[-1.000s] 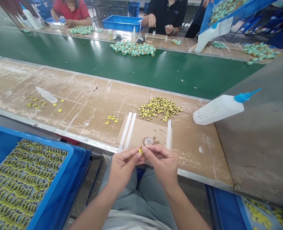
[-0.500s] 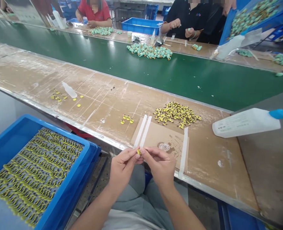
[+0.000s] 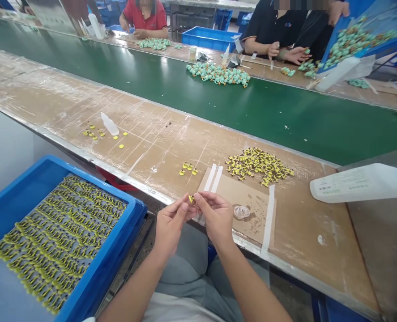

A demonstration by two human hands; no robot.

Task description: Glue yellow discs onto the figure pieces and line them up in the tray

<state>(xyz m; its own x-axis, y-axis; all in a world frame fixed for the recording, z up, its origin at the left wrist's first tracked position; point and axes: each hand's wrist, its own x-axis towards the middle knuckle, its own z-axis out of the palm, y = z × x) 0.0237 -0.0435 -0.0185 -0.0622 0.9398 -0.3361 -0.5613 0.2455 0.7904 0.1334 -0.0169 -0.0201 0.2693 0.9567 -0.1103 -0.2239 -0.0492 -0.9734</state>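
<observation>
A small yellow-and-dark piece is pinched between my two hands above the table's front edge. My left hand grips it with thumb and forefinger, and my right hand has its thumb and fingertips closed on the other side. Fingers cover part of the piece. Beyond them, several finished-looking yellow round pieces stand in a small group. A pile of small yellow and brown parts lies farther right. On the taped cardboard beside my right hand is a blob of clear glue.
At lower left a blue crate holds rows of yellow-and-dark pieces. A large white bottle lies at right; a small white bottle lies at left. Beyond the green conveyor belt, co-workers handle mint-green pieces.
My view has shifted, so the table appears farther right. My hands stay together on the small piece, which has turned slightly. Across the belt, a co-worker's hand has moved right and opened.
</observation>
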